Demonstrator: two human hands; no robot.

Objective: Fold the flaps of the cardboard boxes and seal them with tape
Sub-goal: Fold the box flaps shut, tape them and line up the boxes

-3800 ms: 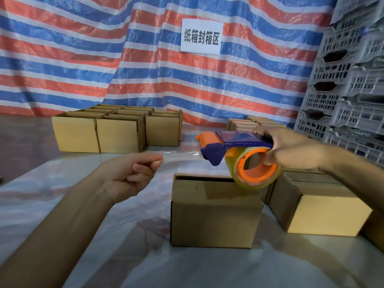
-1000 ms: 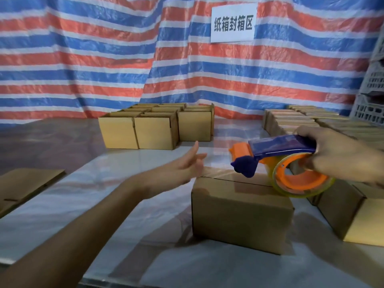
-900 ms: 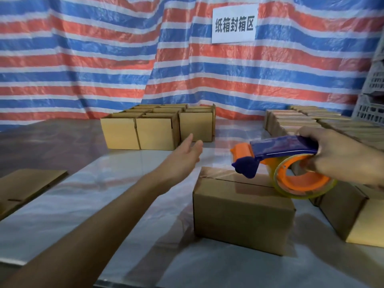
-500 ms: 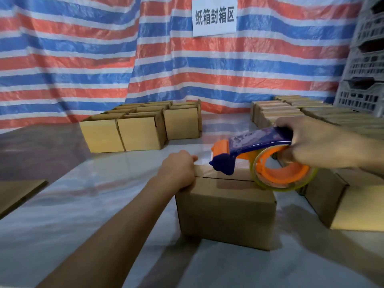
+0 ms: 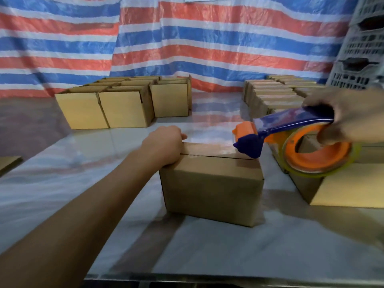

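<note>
A closed cardboard box (image 5: pixel 212 188) stands in the middle of the table. My left hand (image 5: pixel 164 145) grips its top left edge, fingers curled over the side. A strip of clear tape (image 5: pixel 207 145) lies along the top seam from that hand to the dispenser's nose. My right hand (image 5: pixel 349 119) grips the blue and orange tape dispenser (image 5: pixel 295 142) by its handle, held over the box's right end, with its roll of clear tape hanging below.
Several open boxes (image 5: pixel 122 107) stand in a group at the back left. Rows of boxes (image 5: pixel 274 94) stand at the back right, and another box (image 5: pixel 349 188) sits close on the right. Grey crates (image 5: pixel 363 48) are stacked far right. The table's front edge (image 5: pixel 228 277) is near.
My left hand pulled tape out, reached forward, then came down on the box's left edge. The dispenser moved right along the top seam, laying tape.
</note>
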